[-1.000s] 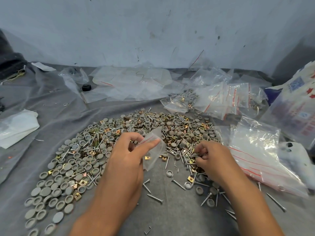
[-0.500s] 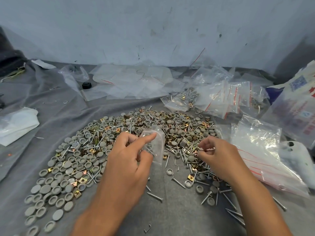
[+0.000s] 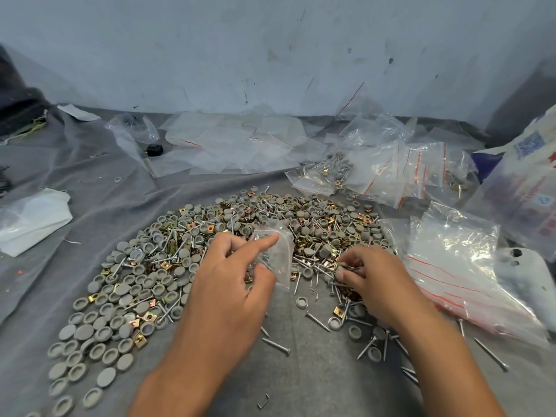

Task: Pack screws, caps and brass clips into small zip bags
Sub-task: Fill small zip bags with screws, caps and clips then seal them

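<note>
A wide heap of grey round caps (image 3: pixel 129 284), silver screws (image 3: pixel 317 320) and brass clips (image 3: pixel 141 340) covers the grey cloth in front of me. My left hand (image 3: pixel 228 284) pinches a small clear zip bag (image 3: pixel 278 257) between thumb and forefinger, holding it upright over the middle of the heap. Just right of the bag, my right hand (image 3: pixel 382 281) has its fingers curled down into the pile around a few screws and clips; exactly what it holds is hidden by the fingers.
Filled small zip bags (image 3: pixel 331 176) lie at the back right. A stack of empty red-striped bags (image 3: pixel 457 266) sits right of my right hand. Large clear plastic sheets (image 3: pixel 228 142) spread along the wall. White folded plastic (image 3: pixel 30 218) lies far left, a printed sack (image 3: pixel 529 182) far right.
My right hand rose from the pile toward the bag with small parts, then dropped back onto the pile. The left hand kept the bag pinched and shifted slightly.
</note>
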{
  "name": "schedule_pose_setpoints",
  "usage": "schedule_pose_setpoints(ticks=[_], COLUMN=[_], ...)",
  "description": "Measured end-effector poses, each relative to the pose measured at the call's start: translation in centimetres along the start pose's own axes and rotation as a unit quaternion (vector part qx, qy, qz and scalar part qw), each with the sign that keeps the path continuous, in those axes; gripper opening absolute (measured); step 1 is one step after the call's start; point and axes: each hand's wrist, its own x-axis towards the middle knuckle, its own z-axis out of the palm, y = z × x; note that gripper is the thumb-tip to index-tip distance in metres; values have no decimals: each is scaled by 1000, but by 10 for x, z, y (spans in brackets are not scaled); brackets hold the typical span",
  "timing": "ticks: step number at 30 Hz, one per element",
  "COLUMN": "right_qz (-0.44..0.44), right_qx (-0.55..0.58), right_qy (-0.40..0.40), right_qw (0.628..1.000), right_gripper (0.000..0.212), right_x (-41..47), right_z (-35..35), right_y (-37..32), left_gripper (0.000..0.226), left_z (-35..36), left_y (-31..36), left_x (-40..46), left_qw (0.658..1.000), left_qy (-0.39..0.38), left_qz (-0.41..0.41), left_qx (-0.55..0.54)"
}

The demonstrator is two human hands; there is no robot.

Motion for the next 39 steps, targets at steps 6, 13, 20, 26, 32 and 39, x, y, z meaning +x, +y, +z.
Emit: schedule_pose_setpoints(ticks=[6, 13, 20, 26, 32, 39], right_qz=[-123, -310, -289, -168, -70, -59], right_qx=[229, 131, 91, 134, -34, 19], right_qy=[68, 140, 188, 137, -38, 51], right_qw=[963, 931, 934, 967, 996, 997], right_gripper=[16, 22, 23, 7, 24, 15], right_x=[-15, -37, -36, -24, -26, -5], right_z=[-10, 5, 6, 2, 30, 25], right_y=[-25, -65, -64, -48, -44, -29], left_gripper=[53, 43, 52, 50, 46, 49], left_z=[0, 3, 3, -2, -5, -5], left_y=[1, -1, 1, 1, 0, -1], left_x=[0, 1, 1, 4, 6, 4], left_qw=[1000, 1000, 1000, 999, 998, 998], left_qy=[-1, -1, -2, 32, 51, 51], left_qz=[8, 13, 6, -1, -13, -13], left_qx=[6, 28, 26, 20, 18, 17])
